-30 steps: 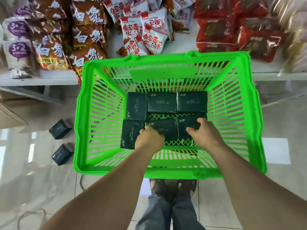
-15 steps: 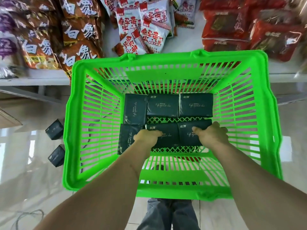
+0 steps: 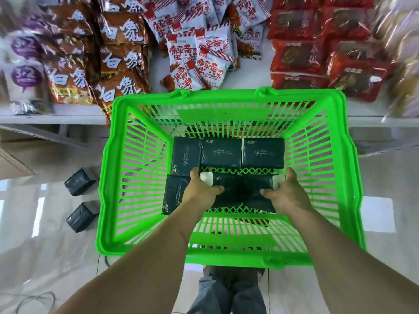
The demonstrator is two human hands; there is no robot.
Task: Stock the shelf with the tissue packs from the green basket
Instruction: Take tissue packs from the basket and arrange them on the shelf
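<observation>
I held two dark tissue packs point(image 3: 242, 192) end to end in the near row of the basket point(image 3: 113, 177). My left hand point(image 3: 200, 192) gripped the left end and my right hand point(image 3: 286, 192) the right end, each with its thumb across the top, squeezing the pair together. White tissue showed at both ends by my fingers. Just left of my left hand, one pack point(image 3: 173, 194) lay lengthwise on the basket floor. Three more packs point(image 3: 227, 154) lay side by side in the far row, just beyond my knuckles, apart from the held pair. All were soft, flat blocks in glossy dark wrap with pale script. The basket was bright green plastic with slatted walls and a lattice floor. Its far rim point(image 3: 226, 98) lay over the white shelf point(image 3: 45, 116), where brown, white and red snack bags point(image 3: 199, 57) crowded the space beyond. Left of the basket, two packs point(image 3: 79, 200) sat on the shiny tiled floor point(image 3: 45, 257).
</observation>
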